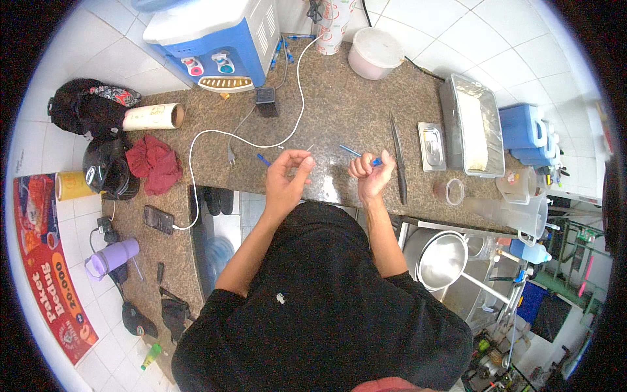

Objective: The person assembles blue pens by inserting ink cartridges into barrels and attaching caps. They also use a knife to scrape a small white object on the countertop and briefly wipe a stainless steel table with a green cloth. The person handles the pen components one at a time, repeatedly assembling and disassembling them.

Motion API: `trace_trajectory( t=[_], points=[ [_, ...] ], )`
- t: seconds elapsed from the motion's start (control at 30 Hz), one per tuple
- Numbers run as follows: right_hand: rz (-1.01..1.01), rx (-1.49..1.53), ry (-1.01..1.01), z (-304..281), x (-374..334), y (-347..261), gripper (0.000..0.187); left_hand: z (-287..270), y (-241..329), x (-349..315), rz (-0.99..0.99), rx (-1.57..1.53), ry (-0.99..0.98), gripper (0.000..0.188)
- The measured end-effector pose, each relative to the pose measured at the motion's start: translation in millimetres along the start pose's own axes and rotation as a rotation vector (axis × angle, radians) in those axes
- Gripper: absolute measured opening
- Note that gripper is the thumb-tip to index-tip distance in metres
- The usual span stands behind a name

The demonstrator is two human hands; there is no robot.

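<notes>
Both my hands are raised over the front edge of the brown stone counter (366, 98). My right hand (372, 175) is closed around a slim blue pen (349, 150), its thin end pointing up and left. My left hand (287, 179) has its fingers curled toward the thumb. A tiny thin pale piece (310, 148) shows at those fingertips; what it is stays too small to tell. Just left of that hand lies a small blue pen cap or pen part (263, 159). A long dark knife (399, 163) lies on the counter to the right of my right hand.
A white cable (245, 134) loops across the counter to a phone (159, 219). At the back stand a blue-white water dispenser (215, 46) and a lidded tub (375, 53). Rightward are a metal lid (431, 147), a metal pan (454, 121), a clear cup (450, 191) and a saucepan (443, 260).
</notes>
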State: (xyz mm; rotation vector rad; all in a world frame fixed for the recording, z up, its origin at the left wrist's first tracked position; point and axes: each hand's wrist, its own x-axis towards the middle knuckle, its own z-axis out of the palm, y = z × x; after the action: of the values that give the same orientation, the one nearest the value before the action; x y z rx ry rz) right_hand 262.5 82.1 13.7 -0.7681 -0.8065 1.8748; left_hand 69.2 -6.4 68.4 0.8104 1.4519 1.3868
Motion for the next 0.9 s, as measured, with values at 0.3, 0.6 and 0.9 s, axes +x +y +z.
trace_trajectory(
  t=[0.3, 0.6, 0.9],
  points=[
    [0.261, -1.003, 0.068, 17.2, 5.9, -29.5, 0.066, -6.4, -24.9, 15.5, -0.232, -0.202, -0.086, 0.033],
    [0.02, -2.039, -0.495, 49.0, -13.4, -34.7, 0.025, 6.5, -78.3, 42.2, -0.765, -0.566, -0.371, 0.043],
    [0.035, -1.93, -0.507, 52.4, -9.0, -40.2, 0.023, -1.3, -84.3, 31.1, -0.52, -0.257, -0.524, 0.029]
  ],
)
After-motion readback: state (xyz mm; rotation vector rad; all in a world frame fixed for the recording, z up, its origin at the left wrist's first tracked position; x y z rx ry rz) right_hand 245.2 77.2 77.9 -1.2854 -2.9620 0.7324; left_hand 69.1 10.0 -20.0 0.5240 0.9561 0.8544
